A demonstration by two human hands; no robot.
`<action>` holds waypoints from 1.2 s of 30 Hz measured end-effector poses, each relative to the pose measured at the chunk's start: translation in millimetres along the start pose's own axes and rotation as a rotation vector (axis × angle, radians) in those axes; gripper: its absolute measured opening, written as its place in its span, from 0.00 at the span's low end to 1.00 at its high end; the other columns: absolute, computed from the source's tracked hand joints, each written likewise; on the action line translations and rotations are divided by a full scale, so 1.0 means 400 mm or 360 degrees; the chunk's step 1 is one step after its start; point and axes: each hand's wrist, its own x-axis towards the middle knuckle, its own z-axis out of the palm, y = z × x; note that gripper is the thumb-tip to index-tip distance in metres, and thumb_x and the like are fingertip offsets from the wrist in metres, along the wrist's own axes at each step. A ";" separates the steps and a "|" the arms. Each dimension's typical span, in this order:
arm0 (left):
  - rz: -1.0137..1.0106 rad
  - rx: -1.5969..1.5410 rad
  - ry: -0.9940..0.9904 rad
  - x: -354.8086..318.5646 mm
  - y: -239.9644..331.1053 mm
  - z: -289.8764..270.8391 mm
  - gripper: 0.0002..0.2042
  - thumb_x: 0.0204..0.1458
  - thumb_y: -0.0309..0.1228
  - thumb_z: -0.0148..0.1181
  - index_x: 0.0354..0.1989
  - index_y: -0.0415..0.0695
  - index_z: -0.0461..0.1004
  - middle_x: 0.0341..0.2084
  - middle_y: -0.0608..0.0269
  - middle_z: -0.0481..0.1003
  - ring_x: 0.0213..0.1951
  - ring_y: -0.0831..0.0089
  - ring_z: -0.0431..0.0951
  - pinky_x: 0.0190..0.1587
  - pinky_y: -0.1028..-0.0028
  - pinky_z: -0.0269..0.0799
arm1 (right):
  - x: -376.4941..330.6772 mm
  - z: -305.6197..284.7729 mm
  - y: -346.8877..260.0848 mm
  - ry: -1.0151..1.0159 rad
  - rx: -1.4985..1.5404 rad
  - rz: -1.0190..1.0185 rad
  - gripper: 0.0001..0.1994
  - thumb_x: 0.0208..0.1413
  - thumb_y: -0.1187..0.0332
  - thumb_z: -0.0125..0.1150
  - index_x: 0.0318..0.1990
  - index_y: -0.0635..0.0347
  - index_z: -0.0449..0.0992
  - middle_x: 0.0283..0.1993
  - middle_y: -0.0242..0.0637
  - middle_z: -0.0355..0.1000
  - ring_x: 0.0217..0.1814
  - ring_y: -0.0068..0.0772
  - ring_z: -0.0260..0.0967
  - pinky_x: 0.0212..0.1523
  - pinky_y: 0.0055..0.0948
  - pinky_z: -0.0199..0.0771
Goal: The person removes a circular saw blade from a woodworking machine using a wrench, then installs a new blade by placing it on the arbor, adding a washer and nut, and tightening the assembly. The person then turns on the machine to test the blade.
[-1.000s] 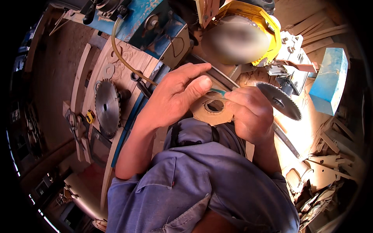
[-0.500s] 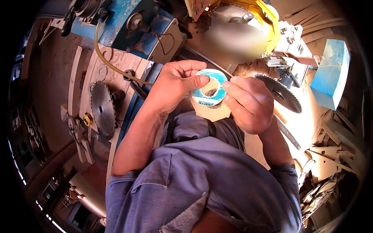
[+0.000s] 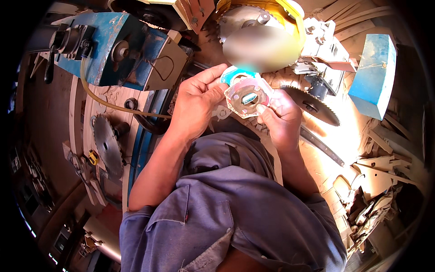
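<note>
My left hand (image 3: 195, 106) pinches a teal-and-white ring (image 3: 242, 72) between thumb and fingers. In front of that ring, my right hand (image 3: 283, 119) grips a worn, reddish flat disc (image 3: 233, 99) by its lower right edge. The disc has a centre opening and small holes around it. It overlaps the lower part of the teal ring; whether the two touch, I cannot tell. Below my left hand shows a pale flat piece with holes (image 3: 221, 113). Both hands are in front of my torso.
Toothed saw blades stand at left (image 3: 108, 146) and right (image 3: 313, 107). Another blade sits by a yellow guard (image 3: 297, 18), partly behind a blurred patch. A blue machine (image 3: 102, 43) with a hose is upper left. Wood scraps (image 3: 376, 213) lie right; a yellow tape measure (image 3: 93, 157) left.
The right hand has left the teal ring's edge and now holds the reddish disc in front of it. The left hand still holds the ring. The surroundings have shifted left in view.
</note>
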 end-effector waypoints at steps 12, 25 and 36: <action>-0.0210 0.0013 -0.0141 0.019 -0.036 -0.003 0.15 0.66 0.31 0.55 0.56 0.36 0.75 0.41 0.63 0.81 0.40 0.79 0.80 0.42 0.79 0.77 | 0.041 -0.007 0.045 0.0019 0.0249 0.0132 0.19 0.61 0.80 0.55 0.60 0.71 0.71 0.41 0.34 0.77 0.31 0.14 0.67 0.31 0.18 0.69; 0.0035 0.0457 -0.0050 0.037 -0.058 0.023 0.12 0.63 0.26 0.60 0.53 0.35 0.77 0.37 0.65 0.82 0.32 0.84 0.77 0.34 0.82 0.72 | 0.038 0.023 0.047 0.0008 0.0115 0.0213 0.15 0.63 0.78 0.56 0.57 0.69 0.72 0.41 0.33 0.76 0.32 0.15 0.68 0.31 0.19 0.71; -0.0053 0.0322 -0.0138 0.047 -0.061 0.026 0.10 0.65 0.23 0.54 0.52 0.33 0.76 0.40 0.62 0.81 0.38 0.79 0.79 0.39 0.77 0.77 | 0.033 -0.040 0.130 0.0081 0.0076 0.0058 0.12 0.64 0.78 0.56 0.53 0.69 0.74 0.36 0.34 0.77 0.27 0.18 0.70 0.29 0.20 0.70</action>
